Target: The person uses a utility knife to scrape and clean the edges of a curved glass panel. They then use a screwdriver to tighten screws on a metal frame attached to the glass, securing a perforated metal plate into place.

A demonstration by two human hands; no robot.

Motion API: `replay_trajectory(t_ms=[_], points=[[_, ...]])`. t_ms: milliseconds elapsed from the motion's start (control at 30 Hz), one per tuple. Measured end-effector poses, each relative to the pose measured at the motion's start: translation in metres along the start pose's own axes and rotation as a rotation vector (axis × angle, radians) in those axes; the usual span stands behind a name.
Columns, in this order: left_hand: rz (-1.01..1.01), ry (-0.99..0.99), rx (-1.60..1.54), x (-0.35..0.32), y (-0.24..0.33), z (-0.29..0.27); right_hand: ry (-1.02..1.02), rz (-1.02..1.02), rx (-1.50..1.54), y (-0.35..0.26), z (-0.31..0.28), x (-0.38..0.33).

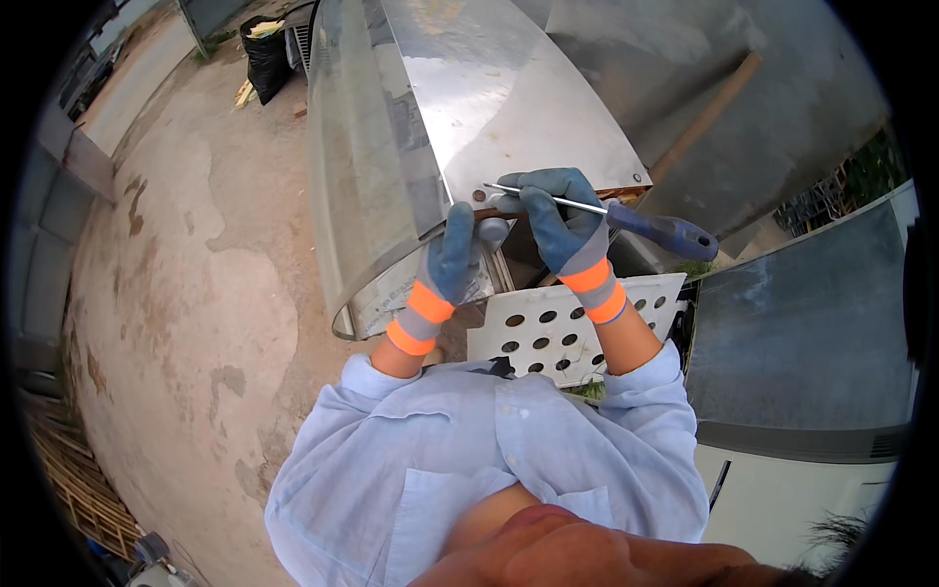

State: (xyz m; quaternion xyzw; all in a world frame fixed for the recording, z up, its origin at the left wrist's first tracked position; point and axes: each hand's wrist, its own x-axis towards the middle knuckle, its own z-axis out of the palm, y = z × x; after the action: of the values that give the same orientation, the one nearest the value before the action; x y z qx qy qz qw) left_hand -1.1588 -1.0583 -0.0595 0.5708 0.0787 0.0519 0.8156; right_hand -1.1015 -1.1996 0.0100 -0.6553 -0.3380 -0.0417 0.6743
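My right hand [559, 220], in a blue-grey glove with an orange cuff, is closed round a screwdriver [665, 232]. Its dark blue handle points right, and its metal shaft runs left over my fingers. The tip is just above the near left corner of a shiny metal panel [518, 108], by a small round brown spot [478, 196]. At that same corner, my gloved left hand [453, 259] is against the edge, its fingers partly hidden and seemingly closed on it. A round grey knob-like piece [493, 230] sits between my hands, below the panel's edge.
A curved glass pane [357, 186] flanks the panel on the left. Beneath my hands leans a white board with round holes [528, 333]. Large grey sheet metal [782, 59] and a wooden stick [709, 112] are at right. A black bag [267, 64] stands far left on concrete ground [215, 245].
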Motion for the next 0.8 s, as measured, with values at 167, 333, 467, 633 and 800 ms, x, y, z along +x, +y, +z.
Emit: replay_trajectory(t_ms=[167,333,467,633,800], points=[[0.008,-0.001,-0.001,0.001,-0.004,-0.002,-0.092,0.167,-0.025,-0.015,-0.002,0.009],[0.008,-0.051,0.198,0.0,0.0,-0.01,-0.089,0.201,-0.013,-0.018,-0.003,0.018],[0.05,-0.049,0.189,-0.001,0.001,-0.007,-0.161,0.328,0.014,-0.022,-0.011,0.031],[0.571,0.187,0.308,0.01,-0.023,0.009,-0.177,0.257,-0.082,-0.023,-0.003,0.029],[0.001,-0.02,0.07,-0.005,0.01,-0.002,-0.155,-0.453,-0.471,0.013,-0.004,0.005]])
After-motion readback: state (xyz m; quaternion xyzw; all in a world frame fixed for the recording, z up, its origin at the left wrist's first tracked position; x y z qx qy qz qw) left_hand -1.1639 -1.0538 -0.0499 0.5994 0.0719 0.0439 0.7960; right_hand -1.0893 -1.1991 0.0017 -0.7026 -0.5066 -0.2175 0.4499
